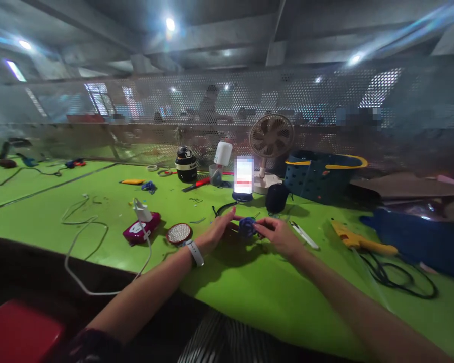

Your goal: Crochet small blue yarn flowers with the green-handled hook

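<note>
A small blue-purple piece, rounded and folded like a rose, is held between my two hands just above the green table. My right hand pinches its right edge between thumb and fingertips. On the left, my left hand has its fingers closed at the piece's other side; their tips are partly hidden. A white watch band circles my left wrist. Behind the hands, a lit phone stands upright. White-handled snips or tweezers lie to the right of my right hand.
A yellow glue gun with a black cord lies at the right. A blue basket, a fan and a black jar stand behind. A round beaded pad, a magenta pouch-like box and a white cable are at the left.
</note>
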